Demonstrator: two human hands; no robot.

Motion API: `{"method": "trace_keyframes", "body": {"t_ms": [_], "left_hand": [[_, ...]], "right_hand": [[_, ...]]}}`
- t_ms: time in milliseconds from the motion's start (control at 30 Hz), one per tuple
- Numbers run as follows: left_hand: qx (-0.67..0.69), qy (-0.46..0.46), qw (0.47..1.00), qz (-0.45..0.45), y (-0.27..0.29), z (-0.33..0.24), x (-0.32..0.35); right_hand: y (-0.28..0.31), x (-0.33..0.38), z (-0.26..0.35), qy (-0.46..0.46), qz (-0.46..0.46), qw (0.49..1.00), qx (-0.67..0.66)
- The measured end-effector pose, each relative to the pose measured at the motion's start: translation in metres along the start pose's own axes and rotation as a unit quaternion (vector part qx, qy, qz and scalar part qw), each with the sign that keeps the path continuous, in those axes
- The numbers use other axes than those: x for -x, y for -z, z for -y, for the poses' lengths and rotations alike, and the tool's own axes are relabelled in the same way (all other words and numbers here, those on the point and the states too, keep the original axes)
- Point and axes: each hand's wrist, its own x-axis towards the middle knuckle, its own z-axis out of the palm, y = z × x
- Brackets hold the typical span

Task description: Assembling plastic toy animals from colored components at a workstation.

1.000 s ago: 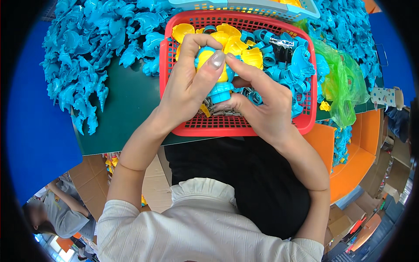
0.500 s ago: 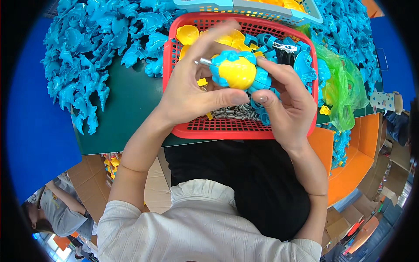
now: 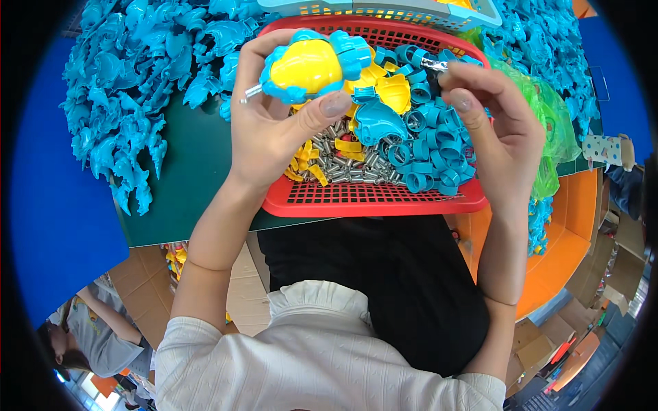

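Observation:
My left hand (image 3: pixel 274 127) is closed round a rounded plastic toy part (image 3: pixel 306 67), a yellow dome edged in light blue with a metal rod sticking out at its left end. It is held up over the left side of a red plastic basket (image 3: pixel 370 207). Over the basket's right side, my right hand (image 3: pixel 497 127) has its fingers curled and thumb close to the index finger. Beside those fingertips lies a small silver strip (image 3: pixel 433 64), with something dark below it. What the fingertips pinch, if anything, is hidden.
In the basket lie light blue rings (image 3: pixel 449 144), metal springs or pins (image 3: pixel 339 168) and yellow pieces (image 3: pixel 393 94). Blue plastic parts (image 3: pixel 164 55) are heaped at left and right. A green bag (image 3: pixel 548 178) hangs beside the basket; a light blue basket (image 3: pixel 384 8) stands behind.
My right hand has let go of the toy part and moved right, towards the silver strip. My left hand has carried the toy part up and left, turning it.

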Motion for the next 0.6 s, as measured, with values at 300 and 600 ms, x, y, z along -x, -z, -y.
{"method": "trace_keyframes", "body": {"t_ms": [300, 600], "left_hand": [[-0.011, 0.043, 0.999, -0.017, 0.003, -0.001, 0.0], [-0.024, 0.031, 0.999, 0.017, -0.002, -0.001, -0.002]], "right_hand": [[-0.019, 0.0, -0.004, 0.137, 0.15, 0.947, 0.249], [-0.021, 0.018, 0.005, 0.066, 0.203, 0.897, 0.387]]}}
